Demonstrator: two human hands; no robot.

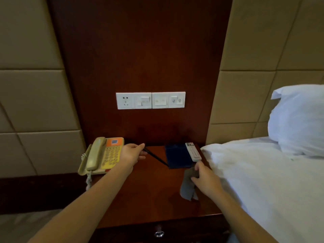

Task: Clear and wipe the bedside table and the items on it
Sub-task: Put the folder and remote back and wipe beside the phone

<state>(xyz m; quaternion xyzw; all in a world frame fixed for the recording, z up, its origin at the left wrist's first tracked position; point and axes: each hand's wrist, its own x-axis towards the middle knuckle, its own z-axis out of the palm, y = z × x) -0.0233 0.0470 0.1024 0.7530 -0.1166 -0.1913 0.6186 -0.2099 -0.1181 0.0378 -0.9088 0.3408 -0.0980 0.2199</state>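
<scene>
now left hand (133, 155) pinches pen (156, 157) by phone (102, 155); right hand (206, 177) grips cloth (187, 187)

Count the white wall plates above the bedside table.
2, side by side on the wood panel: the left plate carries a socket, and the right plate touches it. None appears hidden.

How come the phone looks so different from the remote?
The phone is beige with a yellow-and-orange face; the remote is white. The phone is wide and has a curly cord; the remote is slim with none. The phone sits on the table's left; the remote lies right, on a dark blue pad. Both have buttons.
</scene>
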